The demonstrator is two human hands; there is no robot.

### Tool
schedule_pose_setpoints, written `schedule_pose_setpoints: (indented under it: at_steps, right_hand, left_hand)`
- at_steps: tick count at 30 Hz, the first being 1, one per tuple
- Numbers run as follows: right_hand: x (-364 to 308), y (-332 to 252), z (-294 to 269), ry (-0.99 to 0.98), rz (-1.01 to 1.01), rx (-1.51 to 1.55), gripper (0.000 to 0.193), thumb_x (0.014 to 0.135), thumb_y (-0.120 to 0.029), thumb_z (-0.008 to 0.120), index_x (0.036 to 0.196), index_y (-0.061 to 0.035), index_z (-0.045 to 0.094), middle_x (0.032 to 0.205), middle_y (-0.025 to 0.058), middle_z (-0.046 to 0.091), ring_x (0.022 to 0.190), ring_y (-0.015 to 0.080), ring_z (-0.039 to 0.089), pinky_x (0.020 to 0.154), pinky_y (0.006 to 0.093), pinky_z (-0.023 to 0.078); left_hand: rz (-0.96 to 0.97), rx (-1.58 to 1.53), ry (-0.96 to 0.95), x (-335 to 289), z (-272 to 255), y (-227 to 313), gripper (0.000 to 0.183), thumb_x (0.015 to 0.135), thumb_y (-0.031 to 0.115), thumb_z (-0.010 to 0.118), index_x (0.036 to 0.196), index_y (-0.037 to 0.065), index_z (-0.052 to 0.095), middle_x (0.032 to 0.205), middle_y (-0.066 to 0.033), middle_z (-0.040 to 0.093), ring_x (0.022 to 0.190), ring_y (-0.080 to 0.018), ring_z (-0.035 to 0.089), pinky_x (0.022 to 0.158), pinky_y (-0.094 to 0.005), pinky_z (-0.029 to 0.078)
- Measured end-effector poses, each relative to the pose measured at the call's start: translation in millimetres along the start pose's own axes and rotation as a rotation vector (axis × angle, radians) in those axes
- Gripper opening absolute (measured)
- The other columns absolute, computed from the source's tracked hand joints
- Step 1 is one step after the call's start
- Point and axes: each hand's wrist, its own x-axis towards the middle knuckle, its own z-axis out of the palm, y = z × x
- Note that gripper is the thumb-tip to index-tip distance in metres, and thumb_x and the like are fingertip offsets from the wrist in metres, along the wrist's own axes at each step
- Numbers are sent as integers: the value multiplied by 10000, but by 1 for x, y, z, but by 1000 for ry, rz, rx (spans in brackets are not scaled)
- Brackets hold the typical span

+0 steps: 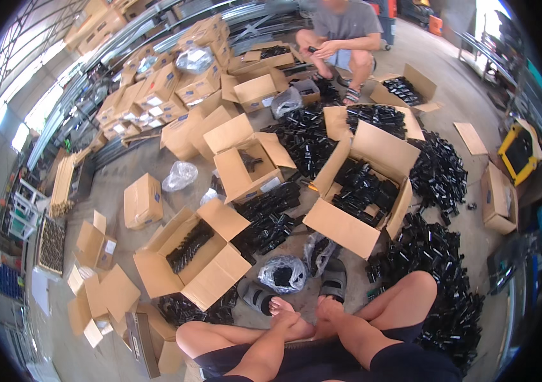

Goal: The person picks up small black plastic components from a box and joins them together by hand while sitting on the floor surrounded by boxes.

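My left hand point(287, 316) is low in front of me, at my foot and lower leg. Close by on its right, my right hand point(329, 309) is against my other lower leg. The fingers of both hands are too small and overlapped to make out, and no separate object shows in either. Just beyond them are a grey sandal point(256, 297) on the left and another grey sandal point(334, 284) on the right. A clear plastic bag point(282, 274) with black parts inside lies beyond the sandals. Small black parts point(424, 261) are heaped to my right.
An open carton point(354, 226) of black parts stands ahead, and another open carton point(213, 280) is to the left. More black parts point(264, 219) lie between them. A person point(341, 38) squats at the back, holding a small black part. Stacked cartons point(156, 86) stand far left.
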Motion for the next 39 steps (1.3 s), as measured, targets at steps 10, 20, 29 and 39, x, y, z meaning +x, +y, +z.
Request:
schedule_pose_setpoints:
  at_steps: [10,20,29,39]
  right_hand:
    - [6,-4,28,64,-79,-159,564,988,-350,408,1327,91,499,1240,334,622,1034,395,710,856,472,588]
    - [-2,-12,19,59,-161,-347,773,967,-382,457,1384,250,304,1178,325,655,993,353,727,805,423,601]
    - [-5,-8,13,100,-46,-160,730,948,-318,468,1352,272,324,1212,336,641,1067,388,702,885,440,575]
    - [1,-10,13,55,-242,-212,600,920,-230,491,1358,165,382,1310,382,555,1154,432,652,941,475,551]
  left_hand:
    - [-34,-232,22,-2,-29,5,709,860,360,696,1377,-69,471,1278,-267,634,1169,-376,649,989,-438,532]
    - [-117,-304,358,43,53,-9,478,841,294,701,1161,-39,576,1128,-227,681,1027,-367,698,840,-462,578]
    - [-44,-189,77,11,6,2,483,853,371,664,1173,10,687,1168,-190,714,1079,-334,704,934,-409,558]
    - [-7,-86,110,2,-6,-18,749,843,587,663,1342,32,612,1340,-204,634,1262,-321,607,1057,-438,472]
